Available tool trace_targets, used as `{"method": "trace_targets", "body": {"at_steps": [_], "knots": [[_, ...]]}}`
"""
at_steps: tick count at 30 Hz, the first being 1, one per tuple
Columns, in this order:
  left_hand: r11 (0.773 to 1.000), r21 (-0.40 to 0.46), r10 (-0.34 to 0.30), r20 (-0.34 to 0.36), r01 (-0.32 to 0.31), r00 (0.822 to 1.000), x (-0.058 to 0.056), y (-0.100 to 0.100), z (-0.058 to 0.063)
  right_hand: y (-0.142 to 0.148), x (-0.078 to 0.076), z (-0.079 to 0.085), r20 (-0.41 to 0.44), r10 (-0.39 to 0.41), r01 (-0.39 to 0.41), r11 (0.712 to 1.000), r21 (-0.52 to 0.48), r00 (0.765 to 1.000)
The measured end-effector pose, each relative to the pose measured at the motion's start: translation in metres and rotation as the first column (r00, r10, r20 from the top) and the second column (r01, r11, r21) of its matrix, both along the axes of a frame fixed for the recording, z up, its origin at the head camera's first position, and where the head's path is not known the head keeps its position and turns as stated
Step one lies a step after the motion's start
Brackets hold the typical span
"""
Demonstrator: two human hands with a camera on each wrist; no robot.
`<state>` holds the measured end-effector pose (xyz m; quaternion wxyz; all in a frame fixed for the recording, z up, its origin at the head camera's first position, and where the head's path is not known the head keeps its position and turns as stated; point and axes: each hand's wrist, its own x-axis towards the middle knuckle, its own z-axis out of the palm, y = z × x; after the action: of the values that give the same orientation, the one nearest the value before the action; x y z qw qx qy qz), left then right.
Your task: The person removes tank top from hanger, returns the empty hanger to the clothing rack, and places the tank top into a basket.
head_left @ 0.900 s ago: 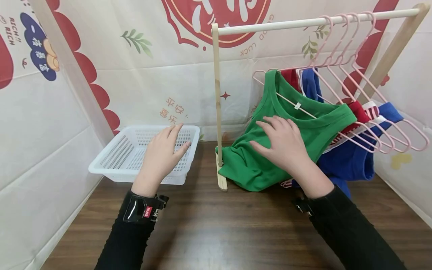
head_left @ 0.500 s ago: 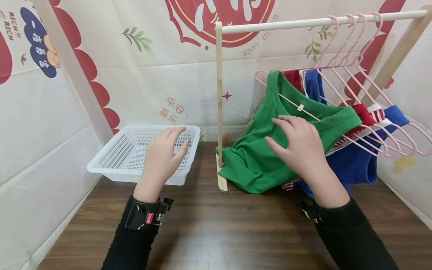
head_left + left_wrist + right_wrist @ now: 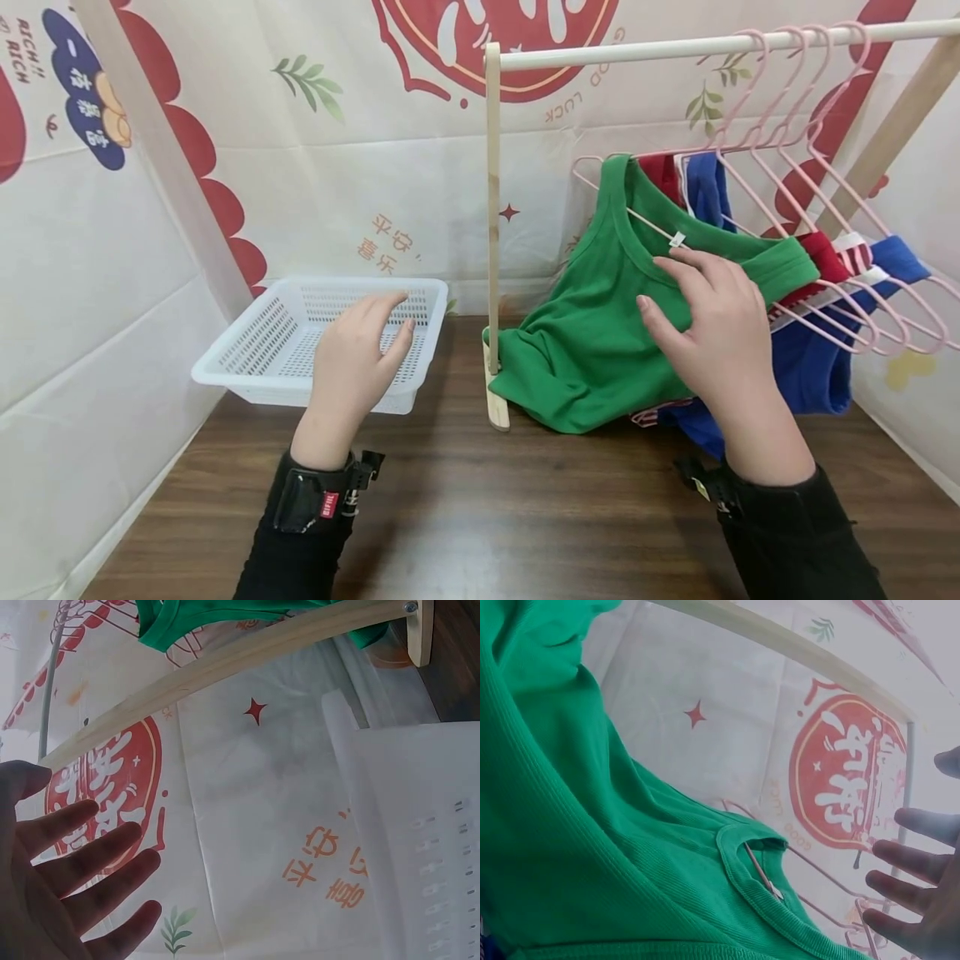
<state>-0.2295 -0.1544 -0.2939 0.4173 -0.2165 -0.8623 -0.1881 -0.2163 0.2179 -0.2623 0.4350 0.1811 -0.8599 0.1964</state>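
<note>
A printed backdrop [image 3: 427,200] hangs behind a dark wood table [image 3: 465,517]. The left hand [image 3: 348,362] hovers with loosely bent fingers, holding nothing; the right hand [image 3: 716,333], fingers apart and likewise holding nothing, hangs before the green top [image 3: 592,333], seemingly without touching it. The top's body spreads between the hands, its neck just beyond the right fingers. It should be light and soft, a ribbed knit that folds wherever it is pushed, neither fragile nor slippery; the shoulder straps look the surest hold, with the thin, stiff hanger [image 3: 651,225] steadied separately. Its long axis slants from the neck, beyond the right hand, down to the hem by the rack's [image 3: 492,208] foot between the hands; its shoulder line slopes down to the right. Beyond the left hand sits the basket [image 3: 258,387], probably light, stiff plastic, best taken by its rim, its longer side apparently crosswise. Other clothes [image 3: 817,367] hang past the right hand, behind the top.
</note>
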Motion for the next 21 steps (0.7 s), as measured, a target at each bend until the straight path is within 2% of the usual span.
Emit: {"method": "trace_targets", "body": {"at_steps": [7,13,21], "knots": [[1.000,-0.027,-0.009,-0.032,0.008,0.999,0.004,0.003,-0.001,0.001,0.005,-0.005,-0.108,0.017,-0.026,0.997,-0.078,0.994],[0.999,-0.040,-0.001,-0.040,-0.001,0.999,0.010,-0.001,0.003,-0.002,0.006,-0.002,-0.163,0.000,-0.020,0.993,-0.120,0.987],[0.999,-0.038,0.006,-0.039,-0.007,0.999,0.013,-0.005,0.004,0.001,0.010,0.005,-0.200,-0.122,0.079,0.975,-0.209,0.972]]}}
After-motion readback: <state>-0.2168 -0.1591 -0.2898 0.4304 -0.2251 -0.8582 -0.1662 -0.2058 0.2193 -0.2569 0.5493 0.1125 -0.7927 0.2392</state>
